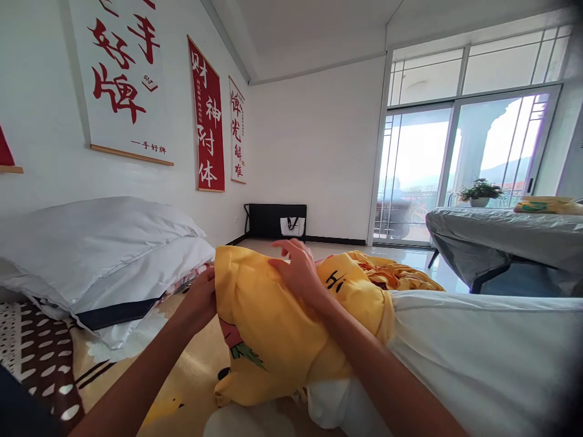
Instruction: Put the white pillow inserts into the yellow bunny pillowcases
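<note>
A yellow printed cover (268,328) is partly pulled over a white duvet (478,358) that lies across the bed in front of me. At the cover's left edge my left hand (200,297) is closed on the fabric. My right hand (298,267) rests on top of the yellow cover with its fingers spread and loosely curled, pressing the cloth. More of the yellow cover (392,273) is bunched up beyond my right hand.
Two white pillows (104,249) are stacked at the left on a patterned bed sheet (40,352). Red and white scrolls (207,115) hang on the wall. A grey covered table (501,233) stands at the right by glass doors (455,164). A black stand (276,221) sits against the far wall.
</note>
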Tool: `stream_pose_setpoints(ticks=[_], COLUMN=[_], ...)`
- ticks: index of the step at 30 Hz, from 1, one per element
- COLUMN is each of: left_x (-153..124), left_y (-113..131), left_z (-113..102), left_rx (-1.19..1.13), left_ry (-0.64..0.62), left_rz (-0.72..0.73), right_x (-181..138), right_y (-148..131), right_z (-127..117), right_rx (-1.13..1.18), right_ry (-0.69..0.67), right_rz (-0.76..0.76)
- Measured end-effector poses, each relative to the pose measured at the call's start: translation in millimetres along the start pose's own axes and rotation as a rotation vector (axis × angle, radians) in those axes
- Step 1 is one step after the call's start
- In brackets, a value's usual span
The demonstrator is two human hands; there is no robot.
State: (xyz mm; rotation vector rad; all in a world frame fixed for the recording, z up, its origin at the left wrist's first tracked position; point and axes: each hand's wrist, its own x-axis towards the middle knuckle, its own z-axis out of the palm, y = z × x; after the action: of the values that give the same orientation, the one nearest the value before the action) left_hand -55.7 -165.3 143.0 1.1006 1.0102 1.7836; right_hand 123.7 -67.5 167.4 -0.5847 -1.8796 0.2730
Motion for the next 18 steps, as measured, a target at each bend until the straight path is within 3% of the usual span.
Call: stream_pose_setpoints(ticks=[2, 3, 7, 12, 18], left_x=[2, 3, 4, 3, 5], left_y=[1, 1, 3, 7, 8], left_z=[5, 8, 18, 15, 4], left_rx=[-0.009, -0.01, -0.046, -0.042, -0.147], left_ry=[0.023, 0.034, 0.027, -0.002, -0.068], left_rz=[0.002, 0.005, 0.04, 0.012, 0.015], right_x=[-7, -11, -24, -24, -21], right_y=[-11, -18, -38, -28, -10], right_z=[0, 1, 15, 28, 20], right_rx=[-0.13, -0.15, -0.129, -0.075, -0.108], right_ry=[0.224, 0.237, -0.015, -0.149, -0.283], right_rz=[-0.134, -0.198, -0.279, -0.3, -0.308])
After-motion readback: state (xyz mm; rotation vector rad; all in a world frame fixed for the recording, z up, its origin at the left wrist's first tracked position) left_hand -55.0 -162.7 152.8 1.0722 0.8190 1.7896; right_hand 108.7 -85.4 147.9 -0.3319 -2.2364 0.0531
